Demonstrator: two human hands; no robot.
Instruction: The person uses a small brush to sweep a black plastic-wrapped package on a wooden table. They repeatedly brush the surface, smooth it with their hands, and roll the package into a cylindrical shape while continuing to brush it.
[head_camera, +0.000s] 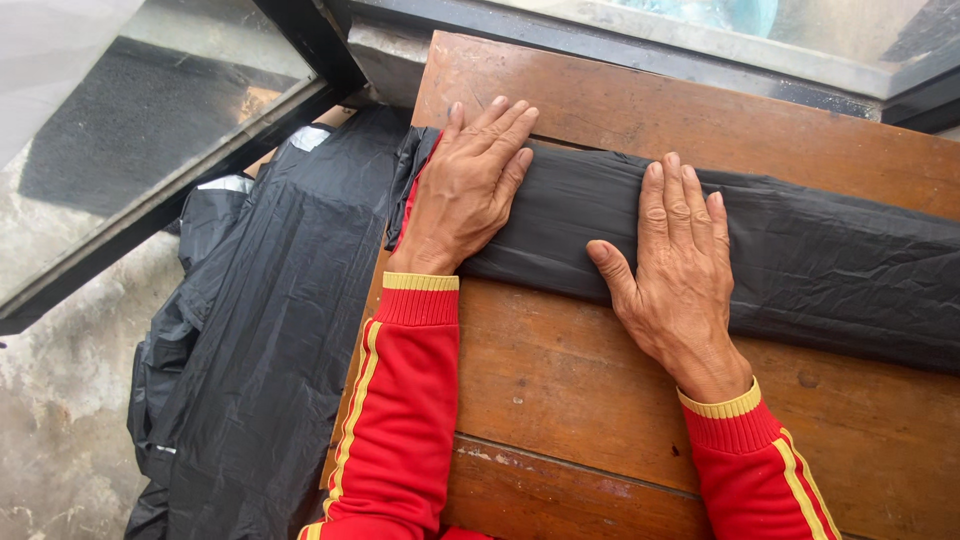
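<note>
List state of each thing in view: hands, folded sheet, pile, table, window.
left hand: flat, palm down on the sheet's left end
right hand: flat, palm down mid-sheet
black plastic sheet: folded into a long band, lying across the table
wooden table: worn, scuffed
black plastic pile: crumpled, beside the table
window: dirty glass

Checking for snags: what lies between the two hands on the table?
In the head view, only a stretch of the folded black plastic sheet lies between the left hand and right hand.
</note>
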